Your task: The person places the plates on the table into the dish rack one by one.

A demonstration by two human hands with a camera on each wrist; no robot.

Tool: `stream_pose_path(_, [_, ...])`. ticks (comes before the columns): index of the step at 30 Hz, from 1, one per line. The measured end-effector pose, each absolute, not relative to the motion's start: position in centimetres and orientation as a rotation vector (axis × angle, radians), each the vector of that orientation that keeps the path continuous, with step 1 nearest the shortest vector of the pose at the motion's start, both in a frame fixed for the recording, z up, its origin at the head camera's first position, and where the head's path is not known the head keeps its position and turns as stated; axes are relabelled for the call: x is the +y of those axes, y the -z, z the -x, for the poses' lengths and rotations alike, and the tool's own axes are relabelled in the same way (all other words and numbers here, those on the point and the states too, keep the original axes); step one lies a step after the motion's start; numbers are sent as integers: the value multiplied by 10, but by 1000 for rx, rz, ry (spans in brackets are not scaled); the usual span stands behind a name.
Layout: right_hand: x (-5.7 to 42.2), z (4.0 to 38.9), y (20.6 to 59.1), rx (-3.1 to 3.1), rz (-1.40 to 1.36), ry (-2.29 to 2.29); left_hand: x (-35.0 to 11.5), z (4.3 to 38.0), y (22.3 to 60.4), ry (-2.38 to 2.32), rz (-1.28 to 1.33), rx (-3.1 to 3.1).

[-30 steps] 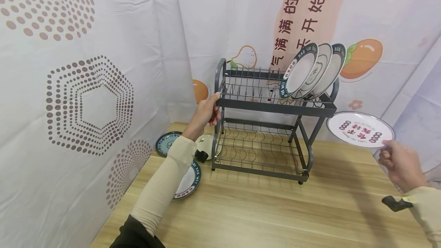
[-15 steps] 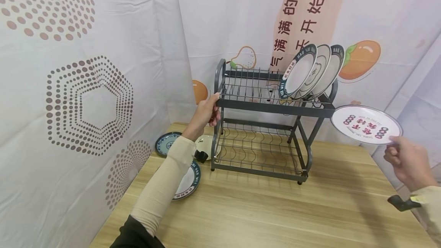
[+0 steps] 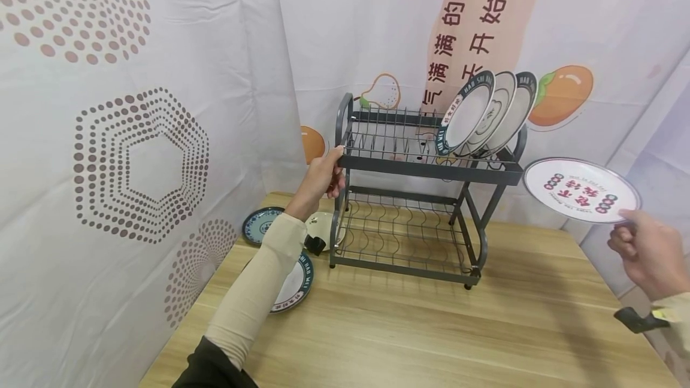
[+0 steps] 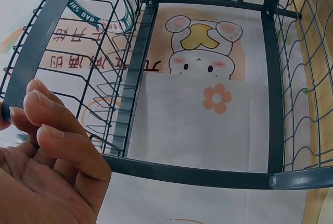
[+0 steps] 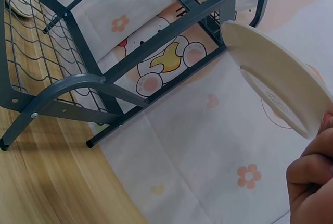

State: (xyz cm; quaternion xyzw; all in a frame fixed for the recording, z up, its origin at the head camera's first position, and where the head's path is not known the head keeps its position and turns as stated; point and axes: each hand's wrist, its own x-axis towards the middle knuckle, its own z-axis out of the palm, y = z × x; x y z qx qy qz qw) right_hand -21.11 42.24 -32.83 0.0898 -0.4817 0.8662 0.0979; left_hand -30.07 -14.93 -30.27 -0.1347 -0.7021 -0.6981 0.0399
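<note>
A two-tier dark grey dish rack (image 3: 431, 166) stands on the wooden table. My left hand (image 3: 323, 175) grips the front left corner of its upper tier; in the left wrist view its curled fingers (image 4: 57, 109) are at the rail. Out to the right of the rack, my right hand (image 3: 649, 250) pinches the near edge of a white plate (image 3: 560, 181) with red lettering. That plate is held in the air, its printed face up. In the right wrist view the plate's pale underside (image 5: 281, 67) shows. Several plates (image 3: 469, 115) lean upright at the upper tier's right end.
Left of the rack on the table lie a blue-patterned plate (image 3: 259, 224), a cream dish (image 3: 319, 226) and a green-rimmed plate (image 3: 293, 286), partly hidden by my left forearm. Printed white curtains (image 3: 178, 35) hang behind and to the left.
My right hand has moved right and slightly away from the rack, carrying the white plate with it. My left hand stays on the dish rack's corner.
</note>
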Motion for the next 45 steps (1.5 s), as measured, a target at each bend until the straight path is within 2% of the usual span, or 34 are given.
stream_pose_path(19, [423, 210, 307, -1262, -630, -2687, -149, 302, 303, 2121, 406, -2154])
stream_pose_path(45, [422, 207, 274, -1062, -940, -2758, -150, 301, 303, 2130, 408, -2151])
